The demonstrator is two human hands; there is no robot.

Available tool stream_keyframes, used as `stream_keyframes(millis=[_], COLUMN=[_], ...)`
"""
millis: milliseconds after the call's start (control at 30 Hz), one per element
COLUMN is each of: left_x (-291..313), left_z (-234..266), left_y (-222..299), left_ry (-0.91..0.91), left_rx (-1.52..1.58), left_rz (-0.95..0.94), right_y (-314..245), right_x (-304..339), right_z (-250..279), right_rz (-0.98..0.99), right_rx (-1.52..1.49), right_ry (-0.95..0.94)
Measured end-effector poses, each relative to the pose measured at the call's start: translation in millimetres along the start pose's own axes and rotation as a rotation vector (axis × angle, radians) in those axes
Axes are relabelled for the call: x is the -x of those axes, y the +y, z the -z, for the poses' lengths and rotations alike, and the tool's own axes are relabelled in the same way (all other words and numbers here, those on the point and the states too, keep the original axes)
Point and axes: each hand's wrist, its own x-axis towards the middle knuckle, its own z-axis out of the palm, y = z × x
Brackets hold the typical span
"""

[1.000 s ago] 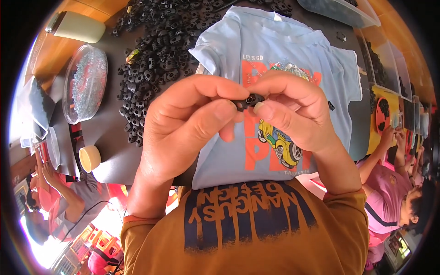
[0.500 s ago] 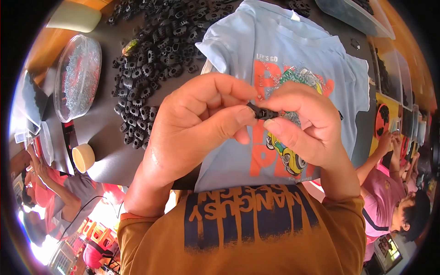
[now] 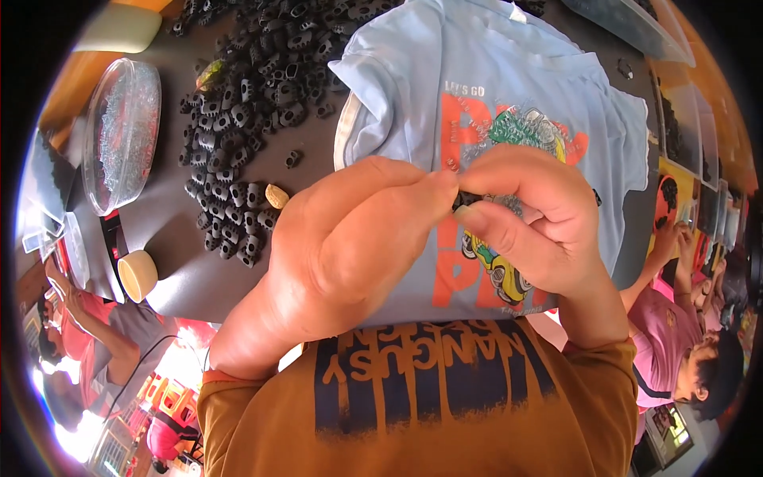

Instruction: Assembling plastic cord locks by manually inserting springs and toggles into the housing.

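My right hand [image 3: 534,219] pinches a small black plastic part [image 3: 462,202] between thumb and fingers; only a sliver of the part shows. Against it, my left hand [image 3: 358,238] is closed in a pinch with its back turned up. Whatever its fingertips hold is hidden. Both hands are above a light blue T-shirt [image 3: 397,103] spread on the dark table. Small clear, shiny pieces [image 3: 481,147] lie on the shirt's printed front, just beyond my fingers. To the left of the shirt spreads a heap of similar black plastic parts [image 3: 230,119].
A clear oval tub [image 3: 151,151] of shiny small pieces stands at the left, near a cream cup [image 3: 137,275]. A peanut-like tan thing [image 3: 276,196] lies by my left wrist. Clear bins [image 3: 685,119] hold black parts at right. Other people sit on both sides.
My left hand has rolled over, so its back faces up and its fingertips cover most of the black part. The right hand keeps its pinch nearly in place.
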Motion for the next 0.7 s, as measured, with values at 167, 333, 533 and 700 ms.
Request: stream_keyframes(millis=[167, 333, 533, 700], left_x=[6, 15, 17, 21], left_z=[-7, -17, -36, -46], left_y=[-7, -14, -10, -12], left_ry=[0.034, 0.103, 0.341, 0.335], left_rx=[0.121, 0.166, 0.166, 0.089], left_rz=[-0.017, -0.060, -0.047, -0.067], right_y=[-4, -7, -3, 3], right_x=[2, 6, 8, 14], right_z=[6, 7, 7, 8], right_rz=[-0.082, -0.214, -0.389, -0.358], right_rx=[0.076, 0.034, -0.401, -0.332], right_ry=[-0.062, -0.027, 0.058, 0.065])
